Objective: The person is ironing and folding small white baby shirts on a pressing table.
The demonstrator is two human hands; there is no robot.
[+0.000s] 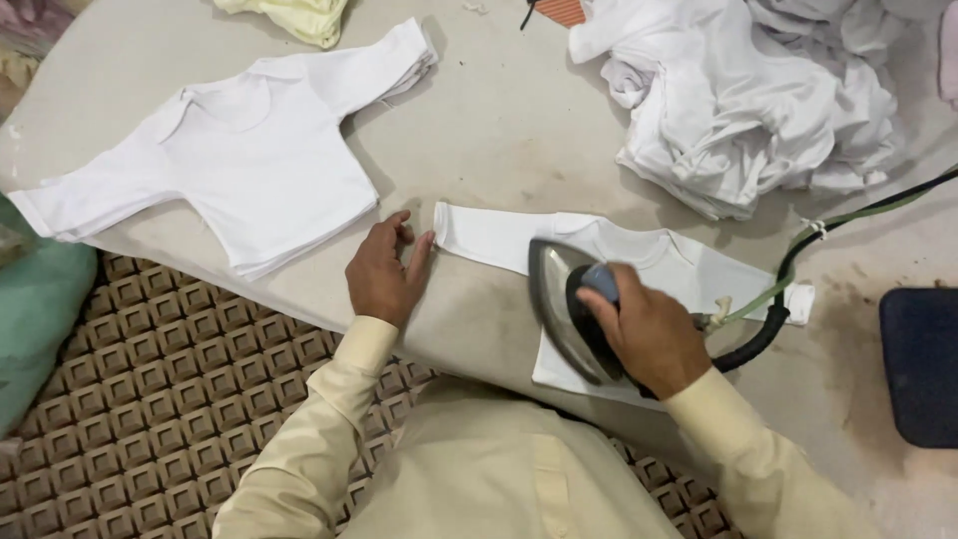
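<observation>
padded beige desk [499, 120] carries a heap of crumpled white garments [748, 100] at far right and a stack of pressed white shirts [259, 160] at left. small white shirt [499, 240] lies flat near the front edge. right hand [649, 334] grips the iron [559, 299] on it; left hand [384, 274] rests open, fingers on the sleeve end.

There are no packages, no signs and no screens in this view. The only thing like a label is a small orange striped tag [561, 10] at the top edge of the tabletop [499, 120], far above the right grip [649, 334] and beside the heap of white clothes [748, 90]. It is cut by the frame, so its full shape cannot be told.
</observation>
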